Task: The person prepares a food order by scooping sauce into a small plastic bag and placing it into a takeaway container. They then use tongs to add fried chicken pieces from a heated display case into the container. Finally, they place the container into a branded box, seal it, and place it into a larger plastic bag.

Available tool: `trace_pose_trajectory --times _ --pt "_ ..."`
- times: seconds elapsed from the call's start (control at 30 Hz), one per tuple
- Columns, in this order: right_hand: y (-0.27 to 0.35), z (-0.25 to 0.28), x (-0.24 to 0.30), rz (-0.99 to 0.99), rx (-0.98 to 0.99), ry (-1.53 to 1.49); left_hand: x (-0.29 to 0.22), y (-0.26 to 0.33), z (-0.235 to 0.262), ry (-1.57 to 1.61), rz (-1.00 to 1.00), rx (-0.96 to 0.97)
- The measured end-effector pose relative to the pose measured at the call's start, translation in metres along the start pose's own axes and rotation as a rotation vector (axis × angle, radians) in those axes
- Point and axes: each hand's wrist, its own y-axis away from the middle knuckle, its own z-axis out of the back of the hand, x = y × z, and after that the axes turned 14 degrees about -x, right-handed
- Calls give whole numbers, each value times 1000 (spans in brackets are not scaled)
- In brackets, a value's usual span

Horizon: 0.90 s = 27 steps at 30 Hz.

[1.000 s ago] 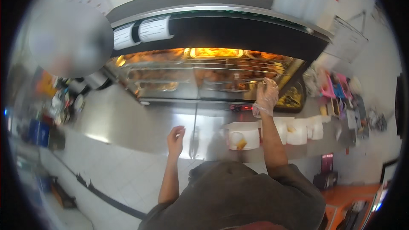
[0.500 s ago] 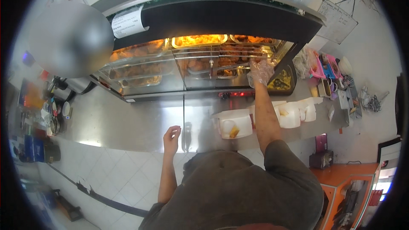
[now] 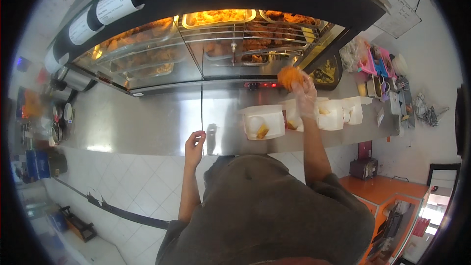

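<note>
1. Above the surface's [image 3: 162, 118] far edge, in front of the heated display case [image 3: 216, 44], a round, golden-orange fried piece [image 3: 289, 76] is held up.
2. The gloved right hand [image 3: 305, 96] pinches it from below with its fingertips, over the row of white open boxes [image 3: 265, 123].
3. The bare left hand [image 3: 195, 143] rests loosely curled at the surface's near edge, holding nothing, well apart from the piece.

Right hand [image 3: 305, 94] raised, grip closed

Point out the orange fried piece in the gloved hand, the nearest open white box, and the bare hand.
Orange fried piece [image 3: 288, 76], head view, its middle.
Open white box [image 3: 264, 124], head view, its floor.
Left hand [image 3: 194, 143], head view, its back.
</note>
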Motion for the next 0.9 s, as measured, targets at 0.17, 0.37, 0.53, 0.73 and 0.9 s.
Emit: trace_pose_trajectory --times 0.17,0.37,0.53,0.73,0.9 --pt "42 60 -21 -310 644 772 13 8 -5 -19 40 43" --pt "73 69 -111 252 637 1173 -17 2 -28 -53 8 140" --pt "25 -52 28 608 229 1038 5 11 -22 -28 -41 88" --pt "-71 -146 25 1102 44 1293 -3 24 -30 -66 -28 164" --pt "-84 -175 24 755 347 1551 10 35 -14 -49 -22 86"
